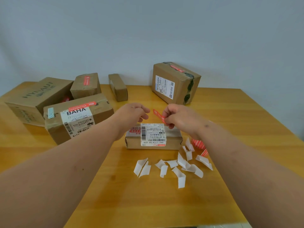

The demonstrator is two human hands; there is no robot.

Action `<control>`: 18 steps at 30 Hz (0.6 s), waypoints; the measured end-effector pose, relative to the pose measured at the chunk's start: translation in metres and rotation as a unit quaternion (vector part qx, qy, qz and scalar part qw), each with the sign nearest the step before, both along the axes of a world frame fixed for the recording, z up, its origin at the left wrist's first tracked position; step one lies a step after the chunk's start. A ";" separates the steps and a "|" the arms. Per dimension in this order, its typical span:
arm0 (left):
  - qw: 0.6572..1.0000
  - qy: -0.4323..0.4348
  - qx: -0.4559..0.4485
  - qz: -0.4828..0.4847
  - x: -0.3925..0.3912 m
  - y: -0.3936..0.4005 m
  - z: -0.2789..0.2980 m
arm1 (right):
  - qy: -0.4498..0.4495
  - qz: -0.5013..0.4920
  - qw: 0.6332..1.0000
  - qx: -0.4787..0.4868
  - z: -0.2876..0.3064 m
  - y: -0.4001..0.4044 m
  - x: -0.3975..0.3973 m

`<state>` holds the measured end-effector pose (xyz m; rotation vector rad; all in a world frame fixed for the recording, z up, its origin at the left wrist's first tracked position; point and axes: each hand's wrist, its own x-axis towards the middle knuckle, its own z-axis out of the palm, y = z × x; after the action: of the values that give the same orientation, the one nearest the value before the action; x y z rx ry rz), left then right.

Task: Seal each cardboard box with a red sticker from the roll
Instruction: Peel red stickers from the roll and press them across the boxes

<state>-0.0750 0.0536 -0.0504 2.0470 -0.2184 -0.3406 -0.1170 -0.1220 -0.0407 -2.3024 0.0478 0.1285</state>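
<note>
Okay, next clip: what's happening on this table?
A person is sealing cardboard boxes with red stickers. The right hand pinches a peeled red sticker above the small box in front of them; the left hand hovers beside it, holding nothing. White backing scraps litter the table, and the sticker roll sits partly behind the right forearm. Several boxes further back already carry red stickers.

Both bare forearms reached forward from the near edge, converging toward the middle. The left hand hung palm-down, fingers loosely curled, holding nothing. The right hand sat just beside it, knuckles up, thumb and fingertips pinching a sticker. The hands were close but apart.
</note>
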 end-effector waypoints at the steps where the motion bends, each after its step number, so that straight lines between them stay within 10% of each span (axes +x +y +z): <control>1: 1.000 0.002 0.004 -0.014 0.000 -0.001 0.000 | 0.008 0.002 1.000 0.013 0.000 0.000 0.001; 18: 0.997 0.072 0.018 0.038 0.001 0.000 0.003 | 0.030 -0.081 0.996 0.035 -0.002 0.004 0.001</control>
<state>-0.0742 0.0535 -0.0470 2.0502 -0.0463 -0.4466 -0.1158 -0.1182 -0.0432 -2.2149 0.2573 0.1148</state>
